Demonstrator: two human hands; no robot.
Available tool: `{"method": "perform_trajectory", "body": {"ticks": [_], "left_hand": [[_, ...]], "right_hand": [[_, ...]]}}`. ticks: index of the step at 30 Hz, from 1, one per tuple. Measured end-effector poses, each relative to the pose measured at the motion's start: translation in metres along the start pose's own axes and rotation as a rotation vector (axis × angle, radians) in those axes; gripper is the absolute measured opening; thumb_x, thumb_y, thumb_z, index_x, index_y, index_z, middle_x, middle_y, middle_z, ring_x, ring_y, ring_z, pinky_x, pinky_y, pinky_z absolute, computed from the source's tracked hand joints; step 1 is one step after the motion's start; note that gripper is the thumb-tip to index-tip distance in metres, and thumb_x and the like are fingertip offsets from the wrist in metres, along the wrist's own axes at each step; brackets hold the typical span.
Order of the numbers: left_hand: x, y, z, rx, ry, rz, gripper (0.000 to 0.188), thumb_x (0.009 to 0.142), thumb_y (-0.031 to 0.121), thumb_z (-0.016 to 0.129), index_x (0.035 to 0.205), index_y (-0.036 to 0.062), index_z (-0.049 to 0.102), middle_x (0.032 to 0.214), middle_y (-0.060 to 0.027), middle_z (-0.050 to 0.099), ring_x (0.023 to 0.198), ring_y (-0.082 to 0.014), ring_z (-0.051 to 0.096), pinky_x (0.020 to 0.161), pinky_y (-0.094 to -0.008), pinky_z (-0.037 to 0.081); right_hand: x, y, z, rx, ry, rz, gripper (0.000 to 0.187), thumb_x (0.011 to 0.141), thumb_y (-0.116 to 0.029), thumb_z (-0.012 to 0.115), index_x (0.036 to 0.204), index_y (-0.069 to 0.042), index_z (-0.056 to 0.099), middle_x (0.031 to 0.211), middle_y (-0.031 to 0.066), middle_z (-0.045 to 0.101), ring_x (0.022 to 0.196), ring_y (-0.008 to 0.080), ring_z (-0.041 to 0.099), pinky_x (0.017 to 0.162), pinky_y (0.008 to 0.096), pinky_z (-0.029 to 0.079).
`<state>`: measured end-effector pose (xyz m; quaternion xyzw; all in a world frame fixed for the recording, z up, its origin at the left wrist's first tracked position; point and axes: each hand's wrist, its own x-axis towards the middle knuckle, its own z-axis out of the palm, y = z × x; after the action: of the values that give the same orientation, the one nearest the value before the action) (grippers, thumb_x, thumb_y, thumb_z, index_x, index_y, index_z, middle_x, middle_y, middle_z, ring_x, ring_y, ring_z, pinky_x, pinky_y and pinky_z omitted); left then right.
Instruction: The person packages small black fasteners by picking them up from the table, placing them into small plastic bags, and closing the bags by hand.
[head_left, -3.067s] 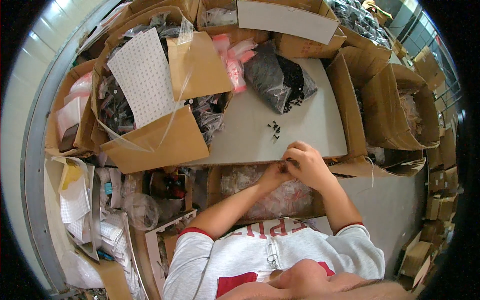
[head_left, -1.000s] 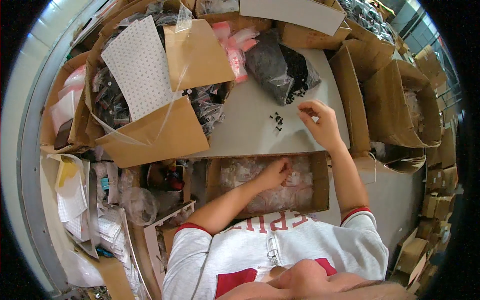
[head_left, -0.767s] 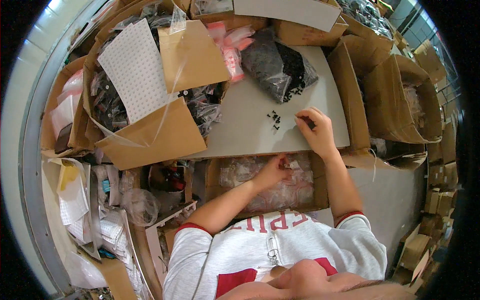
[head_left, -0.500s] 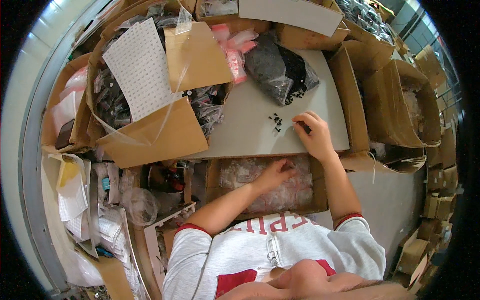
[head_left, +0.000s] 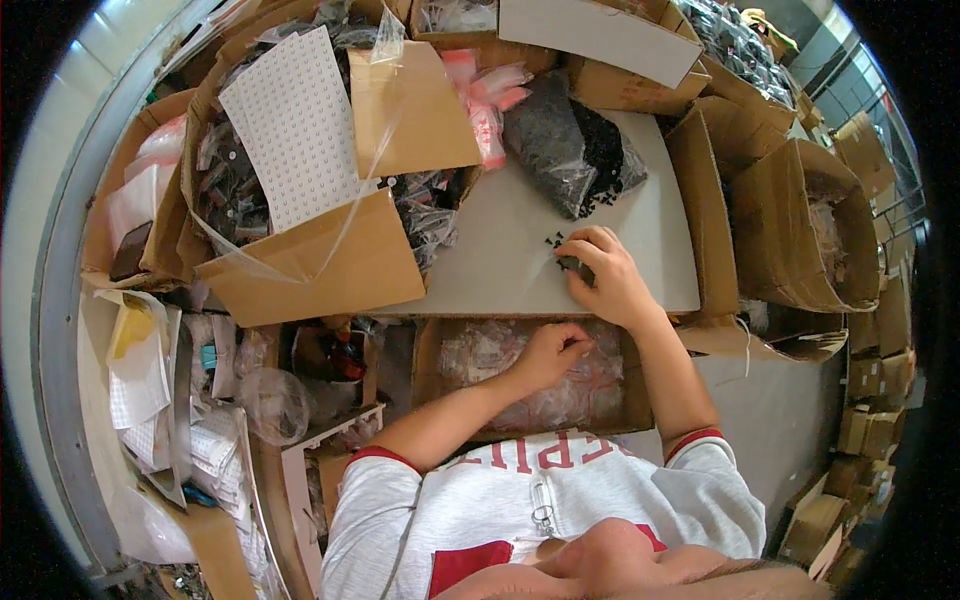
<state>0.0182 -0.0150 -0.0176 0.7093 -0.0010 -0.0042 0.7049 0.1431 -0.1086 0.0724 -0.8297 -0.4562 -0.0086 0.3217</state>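
My right hand [head_left: 605, 277] reaches over the white tabletop [head_left: 500, 260] with its fingers curled down at a small pile of black screws [head_left: 555, 240]. Part of that pile is hidden by the fingers, and what they pinch cannot be made out. Beyond it lies a clear plastic bag [head_left: 545, 135] of small black parts, its mouth spilling a few onto the table. Closer to my body, my left hand [head_left: 556, 355] hovers over a cardboard box [head_left: 430, 385] of clear zip bags [head_left: 480, 355]. Its thumb and fingers are closed together; anything between them is too small to name.
At the left stands a large carton [head_left: 330, 265] of bagged parts, with a dotted white sheet [head_left: 290, 130] on top. Pink-and-white bags [head_left: 487, 120] lie at the table's back. Open cardboard boxes [head_left: 800, 220] line the right side. Papers [head_left: 140, 370] fill the lower left.
My right hand has moved left, from beside the screw pile to over it, covering part of it. My left hand has stayed over the box, its fingers shifting slightly. The view has tilted a little.
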Motion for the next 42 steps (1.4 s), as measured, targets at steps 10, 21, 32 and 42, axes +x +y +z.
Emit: {"method": "perform_trajectory", "body": {"ticks": [10, 21, 32, 42], "left_hand": [[0.002, -0.002, -0.002, -0.11, -0.037, -0.104, 0.025, 0.086, 0.02, 0.067, 0.079, -0.0033, 0.063, 0.067, 0.0015, 0.056, 0.063, -0.0069, 0.047, 0.056, -0.0268, 0.041], [0.004, -0.009, -0.012, -0.084, -0.184, -0.235, 0.019, 0.086, 0.021, 0.068, 0.084, 0.0022, 0.067, 0.077, 0.002, 0.062, 0.073, -0.0068, 0.052, 0.066, -0.0245, 0.044], [0.008, -0.001, -0.013, -0.098, -0.2, -0.344, 0.021, 0.083, 0.022, 0.071, 0.086, 0.0023, 0.065, 0.082, 0.0002, 0.062, 0.078, -0.0098, 0.052, 0.072, -0.0257, 0.043], [0.01, -0.013, -0.004, -0.342, -0.231, -0.24, 0.032, 0.089, 0.023, 0.064, 0.113, 0.0017, 0.059, 0.109, -0.0049, 0.06, 0.104, -0.0132, 0.051, 0.095, -0.0287, 0.038]], "right_hand": [[-0.003, 0.002, 0.003, -0.01, 0.097, -0.008, 0.022, 0.071, -0.006, 0.064, 0.093, -0.004, 0.061, 0.098, 0.013, 0.058, 0.096, 0.0338, 0.055, 0.085, 0.0407, 0.047], [-0.001, -0.004, 0.003, -0.027, 0.112, 0.021, 0.025, 0.072, -0.008, 0.066, 0.095, -0.005, 0.058, 0.097, 0.0135, 0.057, 0.096, 0.0353, 0.055, 0.084, 0.0415, 0.047], [-0.011, 0.0, 0.007, -0.103, 0.155, 0.033, 0.015, 0.074, -0.006, 0.064, 0.088, -0.005, 0.061, 0.095, 0.0124, 0.059, 0.092, 0.0334, 0.058, 0.08, 0.0406, 0.048], [-0.03, -0.012, -0.005, -0.101, 0.081, 0.085, 0.013, 0.076, -0.004, 0.063, 0.089, -0.005, 0.062, 0.096, 0.012, 0.059, 0.092, 0.0326, 0.058, 0.081, 0.0402, 0.049]]}}
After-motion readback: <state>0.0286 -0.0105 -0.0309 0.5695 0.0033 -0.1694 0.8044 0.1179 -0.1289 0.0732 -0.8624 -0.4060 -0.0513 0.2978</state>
